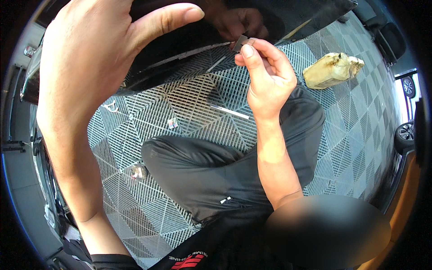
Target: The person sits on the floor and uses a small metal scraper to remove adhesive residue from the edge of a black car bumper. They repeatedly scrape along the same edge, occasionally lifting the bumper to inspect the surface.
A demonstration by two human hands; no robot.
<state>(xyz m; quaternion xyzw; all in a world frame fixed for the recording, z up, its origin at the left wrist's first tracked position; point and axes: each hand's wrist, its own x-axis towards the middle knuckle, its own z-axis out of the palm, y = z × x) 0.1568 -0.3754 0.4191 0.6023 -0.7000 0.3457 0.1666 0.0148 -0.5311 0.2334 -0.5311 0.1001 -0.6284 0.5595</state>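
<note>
My right hand [270, 74] pinches a small flat metal blade, like a razor blade [240, 43], between thumb and fingers. The blade is at the lower edge of a glossy black car panel [180, 45], where a pale, worn-looking line runs along the rim; whether it touches is hard to tell. On the left, my left hand [87, 49] is raised large and close in front of the panel. Its thumb is stretched out and apart, nothing shows in it, and its fingertips are cut off by the upper edge of the view.
A cream, crumpled-topped container [330, 72] stands on the grey grid floor [351, 135] at right. Between panel and my crossed legs [193, 159] lie a white strip [230, 112] and a small colourful scrap [173, 123]. A small clear container [137, 172] sits by my knee.
</note>
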